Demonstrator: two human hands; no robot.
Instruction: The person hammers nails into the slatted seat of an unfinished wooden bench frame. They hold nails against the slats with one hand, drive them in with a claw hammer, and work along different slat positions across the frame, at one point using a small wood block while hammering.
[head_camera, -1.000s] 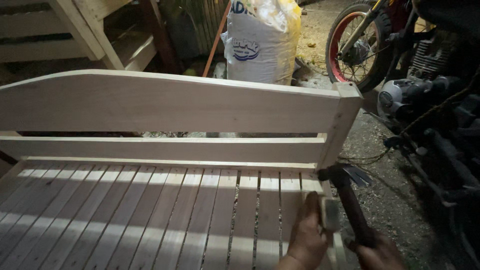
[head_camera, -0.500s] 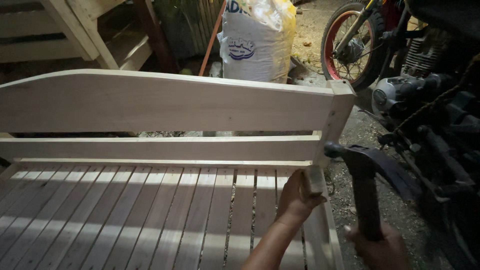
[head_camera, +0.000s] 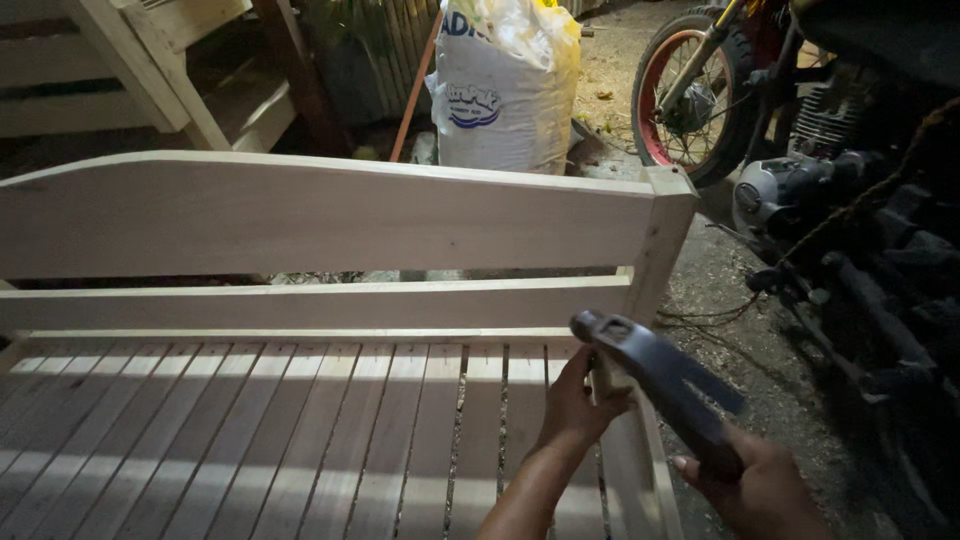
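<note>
A pale unfinished wooden bench (head_camera: 330, 215) with a slatted seat fills the lower left. My left hand (head_camera: 575, 405) rests on the seat's right side rail near the corner post (head_camera: 662, 240), fingers pinched around a small pale piece there. My right hand (head_camera: 745, 485) grips the handle of a dark claw hammer (head_camera: 645, 365), whose head is raised just above my left hand.
A motorcycle (head_camera: 830, 150) stands close on the right, its red-rimmed wheel (head_camera: 680, 90) behind the bench post. A full white sack (head_camera: 505, 85) sits behind the backrest. More pale wooden furniture (head_camera: 120, 70) is at the top left. Gravel ground lies between bench and motorcycle.
The hammer has swung from upright at the right to tilted over my left hand. My left hand has stayed on the side rail.
</note>
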